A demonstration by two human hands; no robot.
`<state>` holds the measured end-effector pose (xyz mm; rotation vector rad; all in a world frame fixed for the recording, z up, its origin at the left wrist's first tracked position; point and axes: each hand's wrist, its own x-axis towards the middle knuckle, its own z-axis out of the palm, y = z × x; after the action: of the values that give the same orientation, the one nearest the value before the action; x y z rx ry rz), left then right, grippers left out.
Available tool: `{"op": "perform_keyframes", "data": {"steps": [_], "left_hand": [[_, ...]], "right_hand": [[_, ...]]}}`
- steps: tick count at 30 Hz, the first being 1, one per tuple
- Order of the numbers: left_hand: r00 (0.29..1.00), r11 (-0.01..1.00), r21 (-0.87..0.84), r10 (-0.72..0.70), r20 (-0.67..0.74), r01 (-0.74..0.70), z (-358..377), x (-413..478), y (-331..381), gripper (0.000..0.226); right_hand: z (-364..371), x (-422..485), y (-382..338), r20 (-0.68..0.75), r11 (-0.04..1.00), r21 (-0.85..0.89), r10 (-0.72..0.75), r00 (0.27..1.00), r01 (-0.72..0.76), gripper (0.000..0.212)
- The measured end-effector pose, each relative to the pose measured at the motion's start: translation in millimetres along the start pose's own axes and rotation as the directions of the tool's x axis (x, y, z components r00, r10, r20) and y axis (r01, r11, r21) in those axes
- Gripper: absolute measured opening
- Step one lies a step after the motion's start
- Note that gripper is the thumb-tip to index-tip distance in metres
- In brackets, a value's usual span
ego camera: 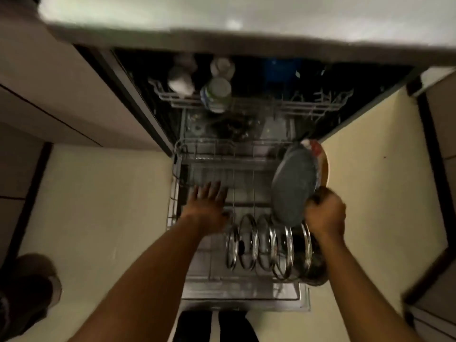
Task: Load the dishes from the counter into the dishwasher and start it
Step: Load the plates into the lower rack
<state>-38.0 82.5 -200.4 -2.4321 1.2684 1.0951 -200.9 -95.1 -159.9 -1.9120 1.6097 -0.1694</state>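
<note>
Forearms are reaching down over the open dishwasher door (246,296), and the loading is looking well under way, not finished. Glass lids (249,245) are already standing on edge across the front of the lower rack (172,201), and cups (181,80) are sitting in the upper rack (308,107). The right hand (325,211) is gripping a grey plate (293,183) by its near rim, fingers curled round it, with more plates (320,159) tucked behind, tilted above the rack's right side. The left hand (207,201) is hovering flat and spread, holding nothing. Slotting these plates, closing up and starting are remaining. Whether the counter (246,18) is carrying more dishes cannot be told. Open room is lying in the rack's middle and left, while the lids just below and the right wall are crowding the plates.
</note>
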Motion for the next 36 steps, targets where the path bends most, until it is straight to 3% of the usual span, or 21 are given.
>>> {"op": "perform_keyframes", "data": {"steps": [6, 11, 19, 24, 26, 30, 36], "left_hand": [[0.999, 0.999, -0.023, 0.024, -0.033, -0.025, 30, 118, 5, 0.076], [0.999, 0.998, 0.063, 0.015, 0.032, -0.017, 59, 182, 8, 0.083], [0.999, 0.994, 0.105, -0.019, 0.028, 0.016, 63, 240, 15, 0.106], [0.998, 0.994, 0.106, -0.027, 0.052, 0.021, 61, 260, 18, 0.115], [0.997, 0.994, 0.105, -0.022, 0.075, 0.014, 63, 269, 17, 0.118], [0.993, 0.988, 0.155, -0.004, 0.119, -0.015, 74, 274, 17, 0.124], [0.989, 0.987, 0.147, 0.041, 0.143, -0.063, 96, 267, 20, 0.108]], "right_hand": [[50, 55, 33, -0.140, 0.954, -0.258, -0.191, 0.972, 0.151, 0.022], [75, 83, 52, -0.150, 0.925, -0.350, -0.209, 0.966, 0.146, 0.026], [93, 112, 54, -0.186, 0.952, -0.298, -0.126, 0.975, 0.066, 0.028], [116, 138, 54, -0.212, 0.973, -0.205, -0.146, 0.966, 0.102, 0.020], [127, 151, 58, -0.238, 0.967, -0.245, -0.127, 0.963, 0.067, 0.016], [118, 163, 57, -0.201, 0.975, -0.218, -0.086, 0.976, 0.041, 0.017], [113, 166, 54, -0.159, 0.940, -0.309, -0.204, 0.966, 0.147, 0.018]]}}
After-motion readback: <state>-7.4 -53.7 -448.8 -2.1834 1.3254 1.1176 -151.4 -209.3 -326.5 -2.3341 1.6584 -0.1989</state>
